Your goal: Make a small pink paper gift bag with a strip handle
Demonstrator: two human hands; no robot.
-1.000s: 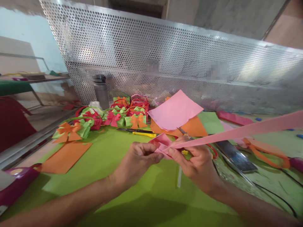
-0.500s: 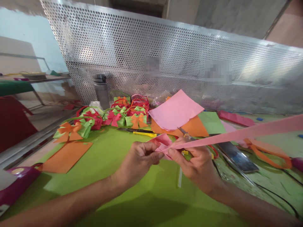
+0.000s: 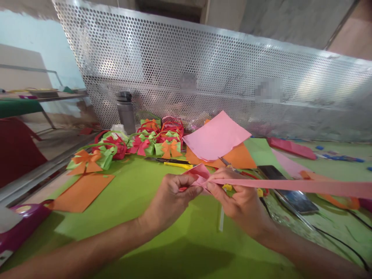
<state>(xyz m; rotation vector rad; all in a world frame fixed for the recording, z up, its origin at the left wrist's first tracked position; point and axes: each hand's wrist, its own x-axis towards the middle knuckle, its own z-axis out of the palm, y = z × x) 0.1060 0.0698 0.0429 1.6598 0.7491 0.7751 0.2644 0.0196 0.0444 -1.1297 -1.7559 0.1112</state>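
A long pink paper strip runs from the middle of the view out past the right edge, lying nearly level. Its near end is folded into a small pink wad. My left hand pinches that folded end, fingers closed round it. My right hand grips the strip just right of the fold, thumb on top. Both hands hover over a lime green sheet on the table. Scissors with red and yellow handles lie just behind my right hand.
Several finished paper bows in green, orange and red lie at the back left by a grey bottle. Pink paper and orange paper lie around. A yellow cutter, a phone, cables and a perforated metal screen are near.
The strip's free end has swung down from slanting up to the right to nearly level. My hands stay pinched at the fold.
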